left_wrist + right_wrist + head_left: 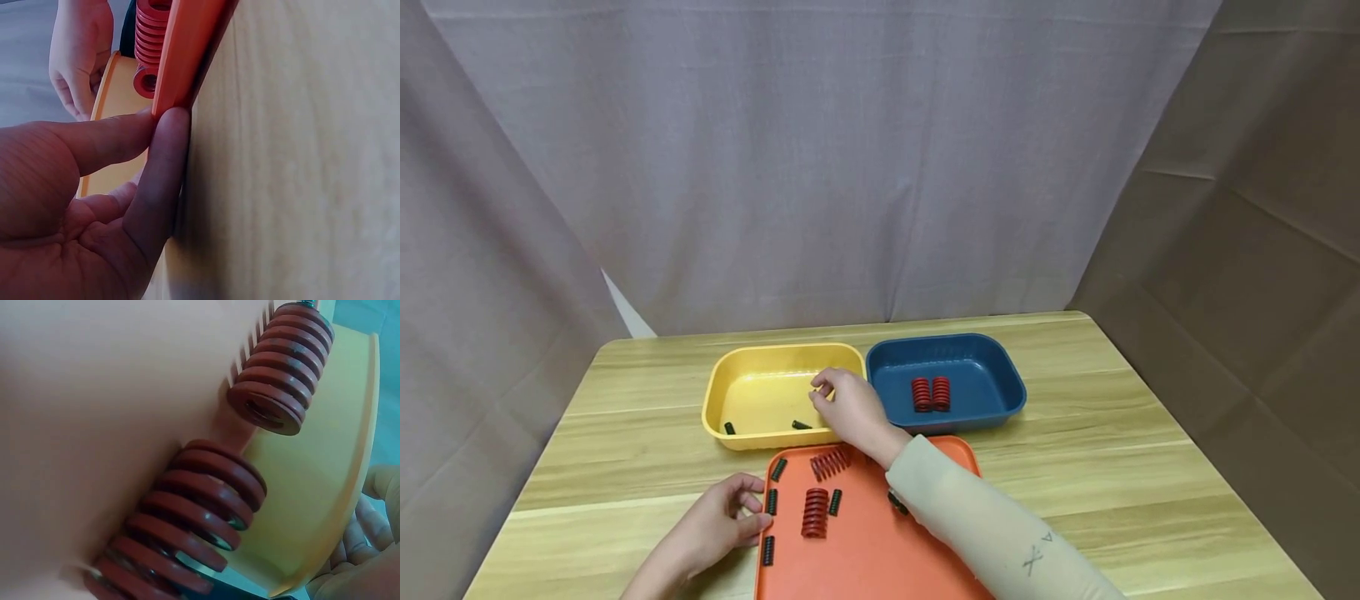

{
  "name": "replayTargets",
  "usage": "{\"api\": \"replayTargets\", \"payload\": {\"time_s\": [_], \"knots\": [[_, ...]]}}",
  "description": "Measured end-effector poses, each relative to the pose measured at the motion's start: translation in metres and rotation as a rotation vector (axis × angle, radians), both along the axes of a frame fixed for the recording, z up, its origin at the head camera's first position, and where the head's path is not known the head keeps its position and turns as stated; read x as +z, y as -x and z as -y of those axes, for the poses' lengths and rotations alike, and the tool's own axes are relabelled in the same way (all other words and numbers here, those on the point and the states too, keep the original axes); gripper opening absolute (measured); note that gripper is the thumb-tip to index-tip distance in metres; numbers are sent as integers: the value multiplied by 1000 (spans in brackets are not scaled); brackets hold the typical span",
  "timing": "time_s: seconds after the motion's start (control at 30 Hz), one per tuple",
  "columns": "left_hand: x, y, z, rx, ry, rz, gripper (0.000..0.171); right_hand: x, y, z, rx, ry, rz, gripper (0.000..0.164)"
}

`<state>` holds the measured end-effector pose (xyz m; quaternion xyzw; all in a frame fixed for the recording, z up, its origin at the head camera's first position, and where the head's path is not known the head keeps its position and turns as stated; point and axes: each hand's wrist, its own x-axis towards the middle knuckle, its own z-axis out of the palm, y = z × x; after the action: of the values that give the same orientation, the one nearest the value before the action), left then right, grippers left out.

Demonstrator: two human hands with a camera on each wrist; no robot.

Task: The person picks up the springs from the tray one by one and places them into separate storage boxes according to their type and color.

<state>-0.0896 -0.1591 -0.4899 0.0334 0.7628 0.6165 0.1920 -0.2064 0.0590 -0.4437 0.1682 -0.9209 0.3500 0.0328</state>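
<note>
My left hand (pixel 722 521) pinches the left rim of the orange tray (pixel 865 567) between thumb and finger, seen close up in the left wrist view. Reaching across that tray, my right hand (pixel 853 408) hovers over the yellow bin (pixel 760 442), fingers loosely bent with nothing visible in them. Beneath it, a small black spring (pixel 801 425) lies in the bin, and another black spring (pixel 729 428) is at the bin's left corner. On the orange tray lie a large red spring (pixel 815 512), a second red spring (pixel 831 463) and several small black springs (pixel 835 502).
A blue bin (pixel 977 417) stands right beside the yellow one, with two red springs (pixel 922 395) side by side in it. Both bins sit on a wooden table (pixel 1120 483) behind the orange tray. Grey curtain (pixel 820 167) hangs behind the table.
</note>
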Motion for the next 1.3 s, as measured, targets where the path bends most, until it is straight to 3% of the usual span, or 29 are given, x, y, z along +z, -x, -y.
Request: {"api": "replayTargets", "payload": {"time_s": [0.3, 0.6, 0.83, 1.3], "knots": [[2, -1, -1, -1, -8, -10, 45, 6, -2, -9, 11, 20, -5, 27], [1, -2, -1, 5, -12, 2, 47, 24, -22, -45, 78, 69, -10, 37], [1, -4, -2, 1, -37, 13, 47, 30, -38, -76, 96, 34, -4, 48], [0, -4, -2, 7, -22, 11, 46, 20, -61, -110, 180, 14, -8, 43]]}}
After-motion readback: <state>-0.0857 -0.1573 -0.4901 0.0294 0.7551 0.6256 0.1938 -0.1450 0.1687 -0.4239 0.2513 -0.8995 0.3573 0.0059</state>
